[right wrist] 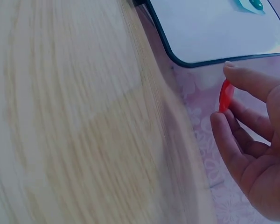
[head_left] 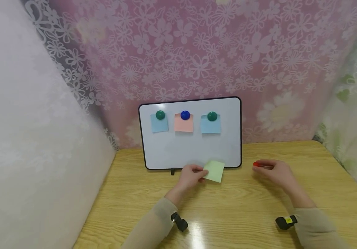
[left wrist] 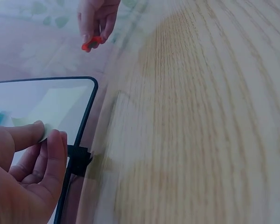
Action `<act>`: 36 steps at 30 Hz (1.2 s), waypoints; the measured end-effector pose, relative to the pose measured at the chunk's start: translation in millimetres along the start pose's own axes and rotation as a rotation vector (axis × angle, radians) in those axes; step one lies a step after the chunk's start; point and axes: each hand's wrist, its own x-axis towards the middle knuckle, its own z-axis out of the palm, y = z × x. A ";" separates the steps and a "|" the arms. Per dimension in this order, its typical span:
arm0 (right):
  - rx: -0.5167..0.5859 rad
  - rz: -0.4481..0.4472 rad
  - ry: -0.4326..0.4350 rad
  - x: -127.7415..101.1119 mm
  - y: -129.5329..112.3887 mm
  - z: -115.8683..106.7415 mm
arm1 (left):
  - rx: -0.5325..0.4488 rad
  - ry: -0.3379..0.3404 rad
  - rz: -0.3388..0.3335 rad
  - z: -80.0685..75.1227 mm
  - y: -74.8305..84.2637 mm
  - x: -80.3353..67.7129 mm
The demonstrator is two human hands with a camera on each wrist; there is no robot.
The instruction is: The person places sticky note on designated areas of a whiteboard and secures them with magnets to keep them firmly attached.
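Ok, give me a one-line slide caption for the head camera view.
Left hand pinches a green sticky note at the whiteboard; right hand holds a red magnet.

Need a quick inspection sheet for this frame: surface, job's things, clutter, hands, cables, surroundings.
Surface: wooden table, light grain, glare near the front edge.
Job's things: green sticky note in front of the whiteboard; red magnet.
Clutter: nothing seen.
Hands: left hand pinches the green sticky note; right hand pinches the red magnet.
Cables: nothing seen.
Surroundings: whiteboard bears two blue notes and a pink note under magnets; floral curtain behind.
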 end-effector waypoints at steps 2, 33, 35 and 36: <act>0.008 -0.016 0.001 0.9 -4.1 4.3 | -0.017 0.018 -0.003 -1.6 -0.9 0.5; 0.108 -0.139 0.035 18.5 -61.5 63.3 | -0.155 0.142 0.010 -25.5 -4.2 0.6; 0.115 -0.145 0.035 19.6 -64.3 66.6 | -0.159 0.147 0.004 -27.1 -4.2 0.9; 0.117 -0.151 0.035 19.9 -65.7 68.2 | -0.159 0.148 0.006 -27.9 -4.3 1.0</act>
